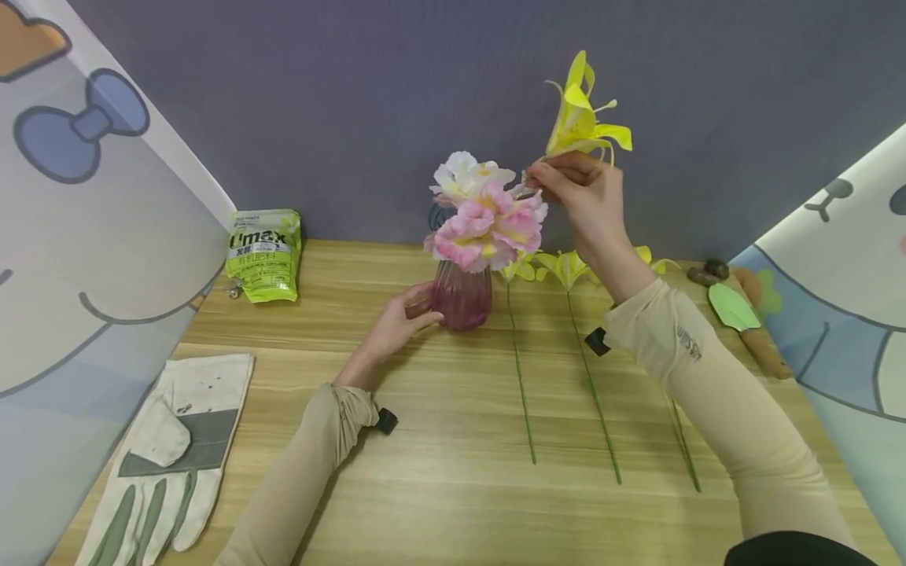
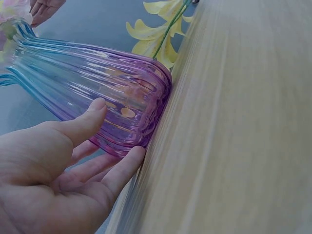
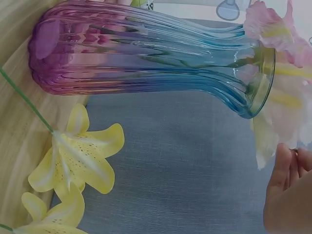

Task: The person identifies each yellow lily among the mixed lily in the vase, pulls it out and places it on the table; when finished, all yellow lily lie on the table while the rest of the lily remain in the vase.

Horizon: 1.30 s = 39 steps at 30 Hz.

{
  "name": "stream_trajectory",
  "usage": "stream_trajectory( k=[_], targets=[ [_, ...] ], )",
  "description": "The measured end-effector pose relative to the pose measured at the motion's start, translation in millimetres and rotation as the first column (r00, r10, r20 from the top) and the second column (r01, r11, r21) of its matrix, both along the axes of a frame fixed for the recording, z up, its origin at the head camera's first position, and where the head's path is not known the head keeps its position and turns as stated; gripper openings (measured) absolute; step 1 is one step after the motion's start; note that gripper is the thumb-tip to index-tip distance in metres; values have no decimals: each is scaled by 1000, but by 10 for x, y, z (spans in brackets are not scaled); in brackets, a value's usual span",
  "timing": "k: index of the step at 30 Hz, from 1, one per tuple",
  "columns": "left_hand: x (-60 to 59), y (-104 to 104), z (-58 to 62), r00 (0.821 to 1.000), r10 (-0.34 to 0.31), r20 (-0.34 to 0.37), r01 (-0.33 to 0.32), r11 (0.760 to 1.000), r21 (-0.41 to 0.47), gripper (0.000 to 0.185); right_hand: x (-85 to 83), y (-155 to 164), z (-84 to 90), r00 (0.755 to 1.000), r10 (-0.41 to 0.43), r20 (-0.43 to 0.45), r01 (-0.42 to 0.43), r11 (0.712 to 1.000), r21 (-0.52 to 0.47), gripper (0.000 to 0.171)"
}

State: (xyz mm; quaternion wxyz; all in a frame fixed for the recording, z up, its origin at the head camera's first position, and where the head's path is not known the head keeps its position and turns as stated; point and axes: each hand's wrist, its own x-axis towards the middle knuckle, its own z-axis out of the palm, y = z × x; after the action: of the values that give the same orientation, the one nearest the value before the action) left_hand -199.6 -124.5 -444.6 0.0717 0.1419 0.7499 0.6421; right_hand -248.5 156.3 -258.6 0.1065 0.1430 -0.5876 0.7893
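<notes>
Work gloves (image 1: 166, 456) lie at the worktop's (image 1: 439, 487) near left edge, bare wood between them and the stems. Left hand (image 1: 403, 318) cups the ribbed glass vase (image 1: 462, 295), fingers curled round its base, mid-worktop. Right hand (image 1: 583, 192) pinches a yellow lily (image 1: 582, 114) above the pink blooms (image 1: 488, 228). Three lilies (image 1: 566, 267) lie right, toward the trowel (image 1: 736, 310)

The vase (image 1: 462, 295) is glossy ribbed glass, the table (image 1: 453, 472) matt wood-grain, the glove (image 1: 170, 448) cloth.
</notes>
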Motion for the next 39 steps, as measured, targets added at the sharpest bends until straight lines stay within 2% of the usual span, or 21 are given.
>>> stream_trajectory(
  k=[7, 14, 22, 39],
  targets=[
    [-11, -4, -33, 999, -9, -35, 10, 1000, 6, 62, 15, 21, -14, 1000, -4, -18, 1, 987, -158, 3],
    [-11, -29, -37, 999, -4, -42, 6, 999, 38, 61, 10, 12, 12, 995, -79, -64, 66, 980, -188, 6],
    [-17, -25, -53, 999, -8, -43, 10, 999, 36, 61, 22, 68, 27, 978, -200, -60, 181, 955, -234, 5],
    [-29, -9, -57, 998, -20, -53, 21, 1000, 20, 61, 51, 226, 79, 968, -243, -61, 196, 886, -420, 4]
  ],
)
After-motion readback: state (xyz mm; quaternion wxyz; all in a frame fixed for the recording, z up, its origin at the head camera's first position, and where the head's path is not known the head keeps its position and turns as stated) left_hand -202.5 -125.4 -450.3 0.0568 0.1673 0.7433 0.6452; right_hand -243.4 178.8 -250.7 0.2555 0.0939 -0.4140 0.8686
